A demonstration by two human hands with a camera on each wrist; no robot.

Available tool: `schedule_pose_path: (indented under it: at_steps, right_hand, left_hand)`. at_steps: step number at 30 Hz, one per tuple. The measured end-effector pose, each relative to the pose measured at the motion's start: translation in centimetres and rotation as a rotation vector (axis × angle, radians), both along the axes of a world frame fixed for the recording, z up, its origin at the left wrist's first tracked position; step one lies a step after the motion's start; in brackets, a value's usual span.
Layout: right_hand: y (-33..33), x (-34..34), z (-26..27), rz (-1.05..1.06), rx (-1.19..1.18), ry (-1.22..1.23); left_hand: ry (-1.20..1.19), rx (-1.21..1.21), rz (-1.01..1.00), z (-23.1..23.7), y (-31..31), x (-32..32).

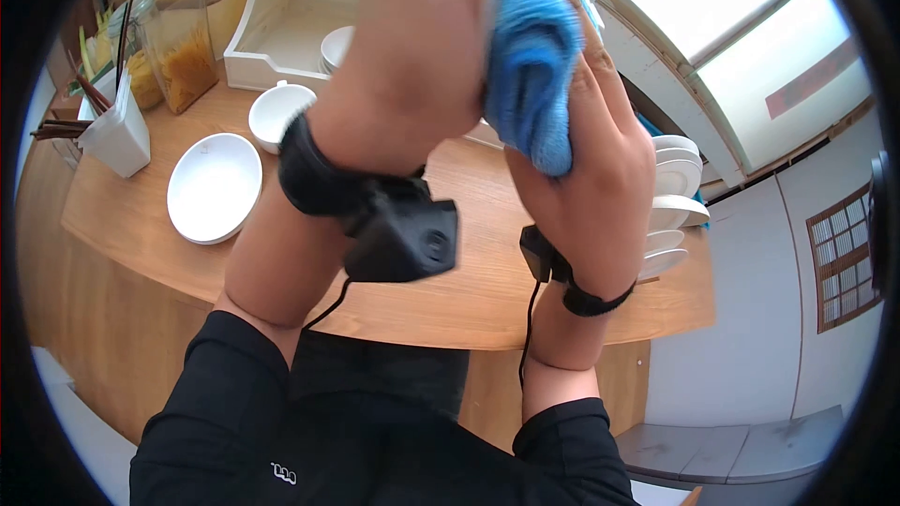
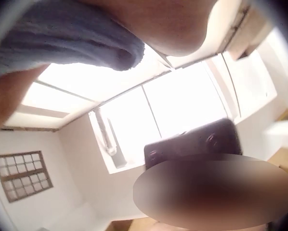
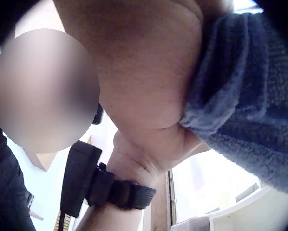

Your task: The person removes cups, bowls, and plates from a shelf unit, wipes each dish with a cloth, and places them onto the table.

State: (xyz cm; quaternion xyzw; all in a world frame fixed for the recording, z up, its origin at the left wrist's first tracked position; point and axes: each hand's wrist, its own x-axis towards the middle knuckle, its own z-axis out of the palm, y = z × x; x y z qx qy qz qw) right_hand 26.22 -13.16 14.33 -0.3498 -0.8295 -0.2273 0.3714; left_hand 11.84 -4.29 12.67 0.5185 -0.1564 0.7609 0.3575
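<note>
Blue cloth (image 1: 534, 65) lies lengthwise along the right hand (image 1: 605, 164), which grips it; the left hand (image 1: 408, 46) is beside it (finger state: cannot tell).

Left hand (image 1: 422, 28) — blurred, fingers cut off above; blue cloth (image 1: 534, 56) — blurred.

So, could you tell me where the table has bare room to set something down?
The wooden tabletop looks bare in the middle, between the white bowl and white plates, though partly hidden. Crowded: far left, around the chopstick holder and cup; right edge too.
</note>
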Motion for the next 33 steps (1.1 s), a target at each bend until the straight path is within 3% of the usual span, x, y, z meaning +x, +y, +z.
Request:
schedule_pose_path:
  at_steps: [1,2,3,5,6,9,10,13,14,15,17,18,20,21,23,24,28,33]
  right_hand:
    - [1.5,0.2,-0.4,0.016,0.142,-0.056]
    - [5.2,1.9,-1.0,0.102,0.35,-0.102]
    - [4.8,2.3,-0.7,0.103,0.347,-0.105]
    - [3.6,2.9,0.2,0.087,0.254,-0.162]
    - [3.6,3.3,0.4,0.063,0.253,-0.172]
    - [2.6,3.7,0.7,0.119,0.248,-0.01]
    - [0.9,3.3,0.5,0.082,0.228,0.08]
    - [1.0,3.0,0.2,0.155,0.203,0.051]
    - [1.1,3.1,0.0,0.192,0.181,0.036]
    - [1.1,3.0,-0.2,0.227,0.158,0.021]
    - [0.7,2.6,-0.7,0.295,0.111,-0.009]
    - [-0.9,0.6,0.3,0.351,0.002,0.107]
    - [-0.4,2.3,1.5,0.376,-0.048,0.012]
    - [-0.1,3.2,2.0,0.397,-0.099,-0.081]
    - [-0.3,4.1,2.6,0.314,-0.118,-0.084]
    - [-0.1,4.4,2.7,0.272,-0.099,-0.057]
    - [0.9,4.3,2.2,0.094,0.008,0.009]
    - [1.9,3.0,1.2,0.228,-0.049,0.212]
  left_hand:
    - [0.016,-0.049,0.044,-0.4,0.0,-0.6]
    - [0.341,0.158,0.569,-0.7,0.4,-4.1]
    - [0.338,0.154,0.569,-0.8,0.3,-4.9]
    - [0.555,0.285,0.761,-0.6,0.4,-5.4]
    - [0.405,-0.036,0.149,-0.3,-0.1,-3.6]
    - [0.37,0.079,0.273,-0.9,1.1,-2.2]
    - [0.009,-0.102,-0.624,-0.5,-1.1,-1.1]
    - [0.166,-0.295,-0.47,0.9,-1.4,0.3]
    - [0.188,-0.076,-0.6,-0.2,0.4,0.6]
    - [0.195,-0.136,-1.084,0.1,0.5,0.0]
    - [0.067,-0.188,-1.44,-0.2,-1.4,-0.3]
    - [0.068,-0.187,-1.437,-0.6,-0.3,0.2]
    - [0.187,-0.06,-1.619,-1.7,3.1,1.3]
    - [0.187,-0.06,-1.613,-1.5,2.8,0.8]
    - [0.274,-0.136,-1.292,-0.2,1.1,-0.8]
    - [0.252,-0.288,-0.996,0.7,-0.7,-0.8]
    - [0.071,-0.313,-0.747,1.0,-0.7,1.5]
    - [0.059,-0.355,-0.445,1.2,-0.4,3.7]
